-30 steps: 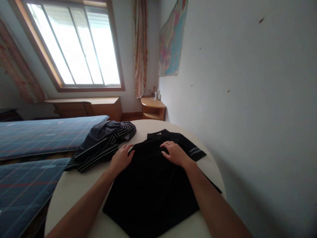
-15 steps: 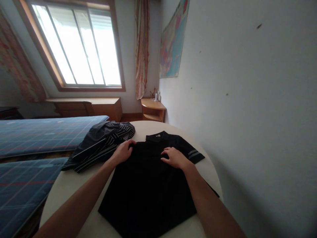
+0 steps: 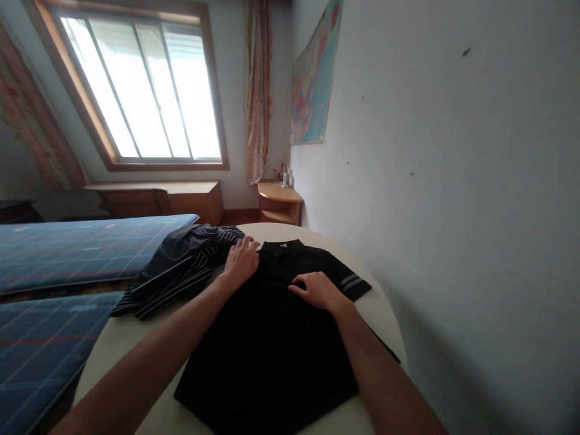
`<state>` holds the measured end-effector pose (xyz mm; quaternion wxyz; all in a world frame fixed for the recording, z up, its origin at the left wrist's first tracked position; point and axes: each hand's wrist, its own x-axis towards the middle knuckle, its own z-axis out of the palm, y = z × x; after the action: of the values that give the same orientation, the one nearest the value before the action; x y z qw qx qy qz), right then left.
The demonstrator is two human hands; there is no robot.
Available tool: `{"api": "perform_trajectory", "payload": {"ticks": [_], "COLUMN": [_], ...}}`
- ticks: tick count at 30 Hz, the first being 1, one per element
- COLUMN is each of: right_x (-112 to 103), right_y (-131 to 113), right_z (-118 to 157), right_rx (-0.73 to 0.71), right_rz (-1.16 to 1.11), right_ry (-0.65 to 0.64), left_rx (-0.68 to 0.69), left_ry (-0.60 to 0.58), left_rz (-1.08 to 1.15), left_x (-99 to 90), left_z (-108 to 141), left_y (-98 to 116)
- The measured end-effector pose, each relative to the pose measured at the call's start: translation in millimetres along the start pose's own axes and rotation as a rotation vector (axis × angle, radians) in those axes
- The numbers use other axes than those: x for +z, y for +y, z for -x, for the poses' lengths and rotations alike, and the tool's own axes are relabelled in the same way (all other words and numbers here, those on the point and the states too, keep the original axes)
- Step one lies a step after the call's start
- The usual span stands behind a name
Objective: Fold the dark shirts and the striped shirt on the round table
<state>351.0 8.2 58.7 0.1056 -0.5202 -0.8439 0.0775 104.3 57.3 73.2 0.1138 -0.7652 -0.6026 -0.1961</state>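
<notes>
A black short-sleeved polo shirt (image 3: 272, 350) lies spread on a round cream table (image 3: 113, 362), its collar (image 3: 283, 248) toward the far edge. Two grey stripes cross the cuff of its right-side sleeve (image 3: 354, 282). My left hand (image 3: 242, 260) is at the shirt's left shoulder, fingers apart and bent over the cloth; the left sleeve is not visible. On the shirt's chest, below the collar, rests my right hand (image 3: 317, 290), with its thumb and fingers apart. Left of my left hand is a crumpled dark garment with white stripes (image 3: 176, 266).
Beds with blue plaid mattresses (image 3: 81, 248) stand left of the table. A white wall (image 3: 453, 241) runs close along the right side. Beyond the table are a wooden corner shelf (image 3: 278, 193) and a low wooden desk (image 3: 190, 193) beneath the window.
My left hand has moved forward and right, from the cloth's upper left edge to near the collar. The shirt's upper left part now lies flatter. My right hand has shifted slightly left.
</notes>
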Motion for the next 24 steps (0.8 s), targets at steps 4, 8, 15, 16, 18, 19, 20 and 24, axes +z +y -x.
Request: {"api": "perform_trajectory", "payload": {"ticks": [4,8,15,16,18,19,20,24], "right_x": [4,8,19,22,29,32,35,40], "right_y": [-3,-9,-25,-26,-25,-24,-22,-11], "right_z": [-2,-1,-6,-9,-18,-23,-29,-57], "right_rx": [0.114,0.124,0.116,0.146,0.231,0.276,0.311,0.355], "right_rz": [0.025,0.077,0.254,0.248,0.212,0.189,0.169,0.136], "right_ry": [-0.016,-0.031,-0.038,-0.063,-0.137,-0.17,-0.193,-0.221], "left_rx": [-0.023,0.014,0.053,0.057,0.062,0.063,0.06,0.023], "left_ry": [-0.209,-0.111,-0.167,-0.192,-0.239,-0.263,-0.285,-0.341], "left_rz": [0.156,0.202,0.136,0.11,0.065,0.048,0.035,0.025], "left_x": [45.7,64.2,53.5,52.8,52.8,53.3,54.3,63.6], "left_z": [47,73,73,70,60,54,47,18], "left_y": [32,35,24,25,27,28,29,28]}}
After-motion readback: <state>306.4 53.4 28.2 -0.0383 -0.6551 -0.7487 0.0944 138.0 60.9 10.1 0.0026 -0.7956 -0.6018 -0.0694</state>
